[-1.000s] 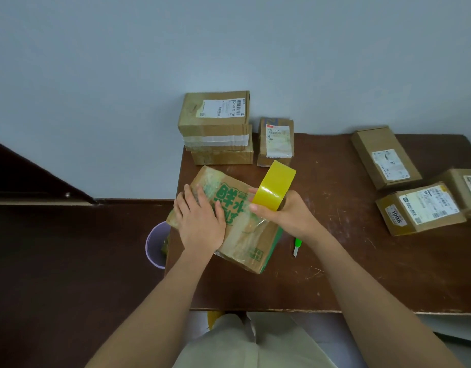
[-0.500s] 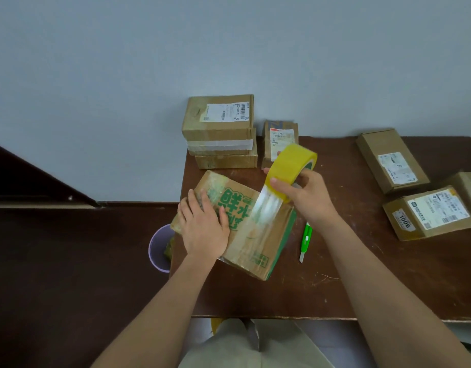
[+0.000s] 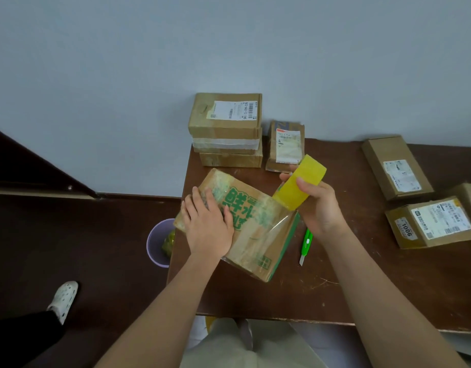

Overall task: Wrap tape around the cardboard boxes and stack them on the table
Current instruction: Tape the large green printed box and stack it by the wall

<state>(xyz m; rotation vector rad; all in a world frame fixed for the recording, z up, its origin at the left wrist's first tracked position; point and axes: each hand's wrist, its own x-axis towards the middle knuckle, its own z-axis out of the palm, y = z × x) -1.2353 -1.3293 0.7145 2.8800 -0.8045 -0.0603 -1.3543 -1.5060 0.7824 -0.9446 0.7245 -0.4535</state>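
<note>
- Now the left hand (image 3: 206, 229) lies flat, fingers straight, on top of the green-printed cardboard box (image 3: 245, 227), which sits tilted at the left edge of the worktop (image 3: 361, 282).
- The right hand (image 3: 318, 208) curls round the yellow tape roll (image 3: 299, 185), held just above the box's right top edge, with a clear strip of tape running down onto the box.
- The strip could wrinkle or stick to itself if the roll tips or the pull goes slack.
- The box hangs a little over the worktop edge, above the purple bin (image 3: 157, 243). A hard pull could slide it off if the flat hand lets up.
- The green box cutter (image 3: 306, 245) lies just beside the box. The right arm could knock it, or the blade end could nick a hand.
- The stack of taped boxes (image 3: 226, 131) stands near the wall. It looks a bit uneven, so adding this bigger box on top may make it tip.
</note>
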